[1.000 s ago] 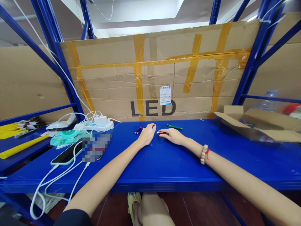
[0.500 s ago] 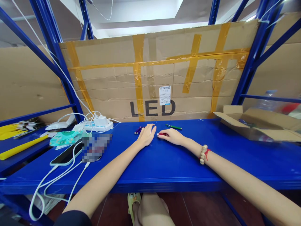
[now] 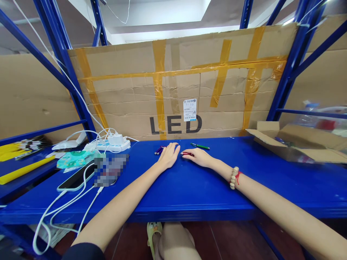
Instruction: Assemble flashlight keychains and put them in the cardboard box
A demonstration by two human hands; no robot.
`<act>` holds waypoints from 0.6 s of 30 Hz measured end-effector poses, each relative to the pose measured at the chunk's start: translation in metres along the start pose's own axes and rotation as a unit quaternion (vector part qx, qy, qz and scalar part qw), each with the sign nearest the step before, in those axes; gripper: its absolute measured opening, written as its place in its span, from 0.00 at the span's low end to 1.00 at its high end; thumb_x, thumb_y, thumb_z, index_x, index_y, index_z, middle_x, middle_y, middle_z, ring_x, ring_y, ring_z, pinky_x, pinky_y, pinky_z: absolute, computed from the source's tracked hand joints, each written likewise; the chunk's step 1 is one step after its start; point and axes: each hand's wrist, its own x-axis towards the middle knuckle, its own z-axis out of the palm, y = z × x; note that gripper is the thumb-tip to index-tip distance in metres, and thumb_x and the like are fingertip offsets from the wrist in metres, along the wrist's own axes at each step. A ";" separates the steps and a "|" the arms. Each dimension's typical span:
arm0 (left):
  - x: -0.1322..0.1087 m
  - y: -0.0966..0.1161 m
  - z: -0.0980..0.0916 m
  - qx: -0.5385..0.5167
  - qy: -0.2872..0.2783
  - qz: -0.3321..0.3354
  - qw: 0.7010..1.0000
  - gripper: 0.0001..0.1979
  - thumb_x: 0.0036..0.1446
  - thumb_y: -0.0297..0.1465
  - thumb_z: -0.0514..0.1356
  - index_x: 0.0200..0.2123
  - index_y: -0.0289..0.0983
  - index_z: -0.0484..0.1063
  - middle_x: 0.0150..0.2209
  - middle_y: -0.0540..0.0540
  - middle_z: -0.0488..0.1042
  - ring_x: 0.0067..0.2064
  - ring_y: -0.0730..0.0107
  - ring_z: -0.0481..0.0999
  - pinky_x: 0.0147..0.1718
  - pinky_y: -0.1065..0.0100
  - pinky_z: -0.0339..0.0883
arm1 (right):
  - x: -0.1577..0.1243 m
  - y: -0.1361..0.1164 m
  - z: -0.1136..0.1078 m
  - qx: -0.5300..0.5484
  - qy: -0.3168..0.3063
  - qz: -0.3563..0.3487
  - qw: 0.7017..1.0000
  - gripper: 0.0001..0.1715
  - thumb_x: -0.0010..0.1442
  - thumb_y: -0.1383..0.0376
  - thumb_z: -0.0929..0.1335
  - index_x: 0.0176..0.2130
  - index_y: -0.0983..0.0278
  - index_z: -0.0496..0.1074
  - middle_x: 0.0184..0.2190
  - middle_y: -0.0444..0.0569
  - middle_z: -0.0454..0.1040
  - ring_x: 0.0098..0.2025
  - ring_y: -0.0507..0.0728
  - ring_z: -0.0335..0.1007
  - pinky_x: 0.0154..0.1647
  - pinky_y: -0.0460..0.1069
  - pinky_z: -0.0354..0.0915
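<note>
On the blue table (image 3: 173,195), my left hand (image 3: 168,156) lies palm down with its fingers spread a little and nothing gripped. Purple pens (image 3: 159,150) lie against its left side, partly covered by it. My right hand (image 3: 199,157) is closed around a red pen (image 3: 187,154), whose silver end points left toward my left hand. A small gap separates the two hands. Beyond my right hand lies a green pen (image 3: 200,146), touched by neither hand.
At the left are a white power strip (image 3: 116,142) with cables, a phone (image 3: 77,178), a blurred-out item (image 3: 111,169) and a teal packet (image 3: 77,159). An open cardboard box (image 3: 291,144) stands at the right. A taped cardboard sheet (image 3: 130,101) rises behind.
</note>
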 end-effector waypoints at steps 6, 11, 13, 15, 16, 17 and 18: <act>0.000 0.000 0.000 0.000 -0.003 0.002 1.000 0.20 0.64 0.40 0.37 0.50 0.39 0.59 0.52 0.44 0.65 0.55 0.64 0.62 0.53 0.59 0.53 | 0.000 -0.002 -0.001 0.005 0.004 0.003 1.000 0.21 0.61 0.53 0.60 0.44 0.62 0.72 0.41 0.49 0.75 0.40 0.57 0.71 0.40 0.49 0.64; 0.000 -0.001 0.000 0.000 -0.003 -0.001 1.000 0.20 0.63 0.40 0.37 0.50 0.40 0.59 0.52 0.44 0.65 0.55 0.64 0.62 0.54 0.59 0.53 | -0.001 -0.004 -0.003 0.007 0.001 0.005 1.000 0.20 0.60 0.52 0.60 0.40 0.61 0.73 0.38 0.47 0.76 0.37 0.57 0.71 0.37 0.48 0.63; 0.001 -0.001 0.001 -0.001 -0.003 -0.001 1.000 0.20 0.63 0.40 0.37 0.50 0.40 0.59 0.52 0.44 0.65 0.55 0.65 0.62 0.54 0.59 0.53 | -0.001 -0.004 -0.003 0.005 -0.006 0.006 1.000 0.20 0.59 0.52 0.61 0.39 0.61 0.74 0.37 0.46 0.77 0.37 0.57 0.72 0.36 0.48 0.63; 0.001 -0.001 0.001 -0.001 -0.004 -0.001 1.000 0.19 0.63 0.40 0.37 0.50 0.40 0.59 0.52 0.44 0.65 0.55 0.65 0.62 0.54 0.59 0.53 | 0.000 -0.004 -0.003 0.002 -0.010 0.006 1.000 0.20 0.59 0.51 0.61 0.39 0.60 0.74 0.38 0.46 0.77 0.38 0.57 0.72 0.37 0.48 0.63; 0.001 -0.001 0.001 -0.001 -0.004 -0.002 1.000 0.19 0.63 0.40 0.37 0.50 0.40 0.59 0.52 0.44 0.65 0.55 0.65 0.62 0.53 0.59 0.53 | 0.000 -0.003 -0.002 0.001 -0.011 0.005 1.000 0.20 0.59 0.51 0.61 0.40 0.60 0.74 0.38 0.46 0.77 0.39 0.57 0.72 0.37 0.48 0.63; 0.001 -0.001 0.001 -0.001 -0.004 -0.002 1.000 0.20 0.63 0.40 0.37 0.50 0.39 0.59 0.52 0.44 0.65 0.55 0.65 0.62 0.53 0.59 0.53 | 0.000 -0.002 -0.002 -0.001 -0.011 0.006 1.000 0.21 0.59 0.51 0.61 0.40 0.60 0.74 0.39 0.46 0.76 0.39 0.58 0.71 0.38 0.48 0.63; 0.001 -0.001 0.001 -0.001 -0.004 -0.003 1.000 0.20 0.63 0.40 0.37 0.50 0.39 0.59 0.52 0.44 0.65 0.55 0.65 0.62 0.53 0.59 0.53 | 0.000 -0.002 -0.002 -0.002 -0.011 0.006 1.000 0.21 0.59 0.51 0.61 0.41 0.60 0.74 0.40 0.47 0.76 0.40 0.58 0.71 0.39 0.49 0.63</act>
